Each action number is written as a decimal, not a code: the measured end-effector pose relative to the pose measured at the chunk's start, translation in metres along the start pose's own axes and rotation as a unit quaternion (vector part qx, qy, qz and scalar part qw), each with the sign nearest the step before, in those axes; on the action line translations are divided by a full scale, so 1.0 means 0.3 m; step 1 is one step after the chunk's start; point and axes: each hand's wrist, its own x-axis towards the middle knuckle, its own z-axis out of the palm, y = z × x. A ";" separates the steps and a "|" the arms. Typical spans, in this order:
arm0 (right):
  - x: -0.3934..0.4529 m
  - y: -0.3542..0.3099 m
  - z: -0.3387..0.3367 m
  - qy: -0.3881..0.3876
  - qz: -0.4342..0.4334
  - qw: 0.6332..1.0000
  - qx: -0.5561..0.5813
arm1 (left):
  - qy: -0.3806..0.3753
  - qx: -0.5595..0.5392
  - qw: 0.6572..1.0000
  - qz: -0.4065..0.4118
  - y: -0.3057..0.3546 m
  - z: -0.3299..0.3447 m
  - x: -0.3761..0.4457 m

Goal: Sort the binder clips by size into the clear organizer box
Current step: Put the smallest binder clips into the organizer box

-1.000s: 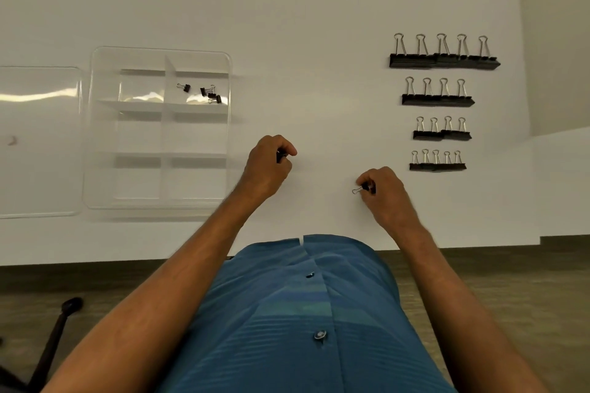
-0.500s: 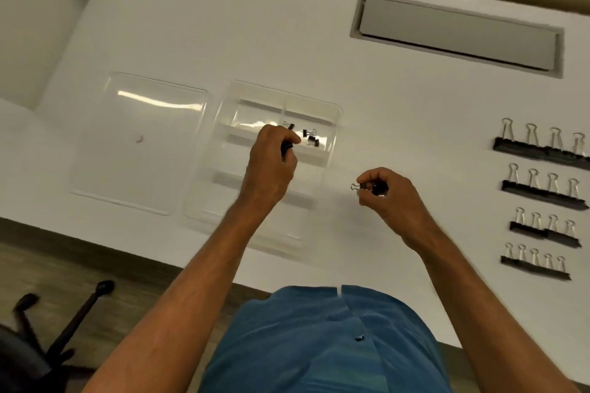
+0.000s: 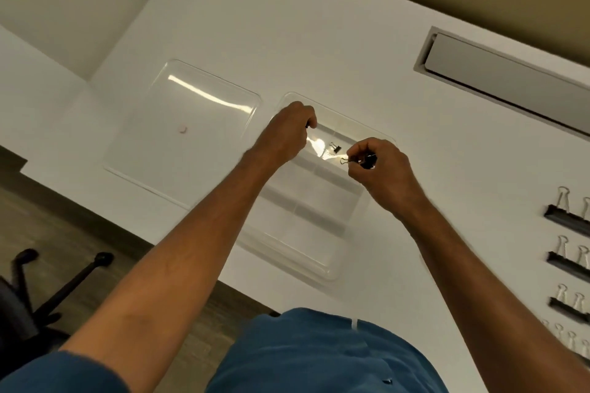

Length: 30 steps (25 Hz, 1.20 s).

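Two hands work over the white bench [image 3: 319,25]: right hand [image 3: 380,169] pinches a small black binder clip [image 3: 367,161]; left hand [image 3: 284,134] is curled, its contents hidden.

Two hands, the left [image 3: 284,134] and the right [image 3: 380,169]. One small clip [image 3: 336,148] lies in the one clear box [image 3: 319,268]; the right hand pinches one more [image 3: 360,161]. One clear lid [image 3: 153,150]. At the tabletop's right edge, four rows of clips [image 3: 568,220], each cut off, so no full count.
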 end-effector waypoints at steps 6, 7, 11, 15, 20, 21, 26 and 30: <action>0.089 -0.027 0.022 0.004 -0.047 0.995 -0.084 | 0.013 0.068 0.997 0.034 0.015 0.029 -0.020; 0.102 -0.031 0.026 0.002 -0.056 0.994 -0.093 | 0.034 0.073 0.996 0.047 0.020 0.023 -0.036; 0.150 -0.060 0.058 -0.005 -0.101 0.989 -0.112 | 0.154 0.091 0.983 0.042 0.003 0.029 -0.152; 0.213 -0.086 0.134 -0.026 -0.156 0.974 -0.160 | 0.117 0.147 0.982 -0.036 -0.042 0.106 -0.291; 0.281 -0.093 0.233 -0.061 -0.215 0.939 -0.263 | 0.089 0.190 0.976 -0.061 -0.067 0.168 -0.323; 0.289 -0.094 0.248 -0.067 -0.223 0.929 -0.287 | 0.094 0.193 0.975 -0.059 -0.070 0.175 -0.325; 0.298 -0.102 0.294 -0.087 -0.231 0.911 -0.331 | 0.111 0.184 0.975 -0.055 -0.081 0.184 -0.327; 0.245 -0.110 0.214 -0.037 -0.238 0.946 -0.217 | 0.116 0.182 0.975 -0.055 -0.077 0.183 -0.331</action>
